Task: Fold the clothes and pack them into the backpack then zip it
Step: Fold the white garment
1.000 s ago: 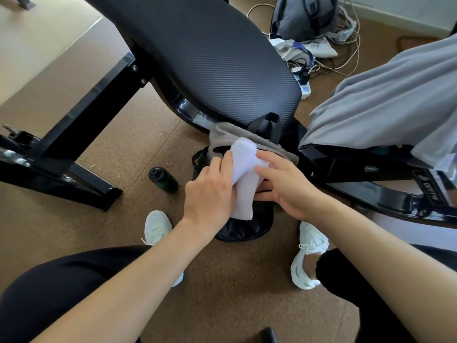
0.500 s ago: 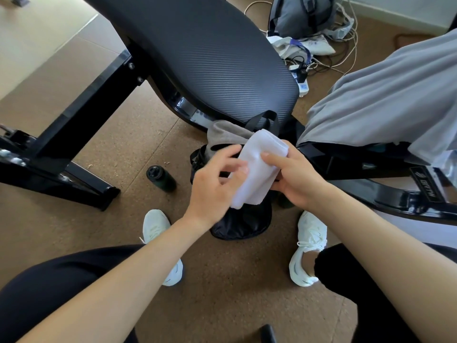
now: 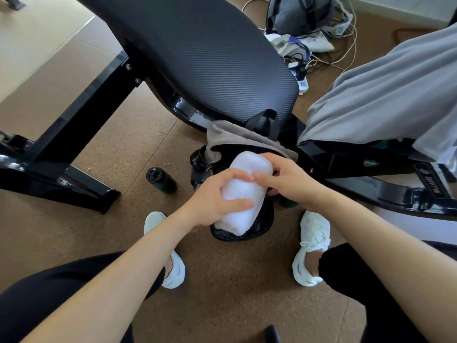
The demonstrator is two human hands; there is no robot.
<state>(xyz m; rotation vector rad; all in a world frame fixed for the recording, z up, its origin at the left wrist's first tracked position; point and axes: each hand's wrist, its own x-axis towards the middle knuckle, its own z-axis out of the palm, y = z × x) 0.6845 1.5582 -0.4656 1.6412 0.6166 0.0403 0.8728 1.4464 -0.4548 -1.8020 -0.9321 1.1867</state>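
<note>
A rolled white garment (image 3: 243, 191) lies across the open mouth of a black backpack (image 3: 257, 230) that stands on the floor between my feet. My left hand (image 3: 215, 196) grips the roll from the left, thumb and fingers curled round it. My right hand (image 3: 286, 180) holds its upper right end with bent fingers. A grey-brown cloth (image 3: 230, 134) drapes over the backpack's far side, next to its black carry handle (image 3: 268, 120). A large grey garment (image 3: 385, 95) lies on the bench to the right.
A black padded bench (image 3: 202, 58) with a black steel frame (image 3: 81, 120) stands just behind the backpack. A dark bottle (image 3: 160, 180) lies on the cork floor to its left. A grey bag (image 3: 296, 13), cables and a power strip (image 3: 303, 84) sit at the back.
The white roll has turned from upright to slanting and dropped lower over the backpack's mouth. Both hands shifted their hold along it, the left now wrapping its middle.
</note>
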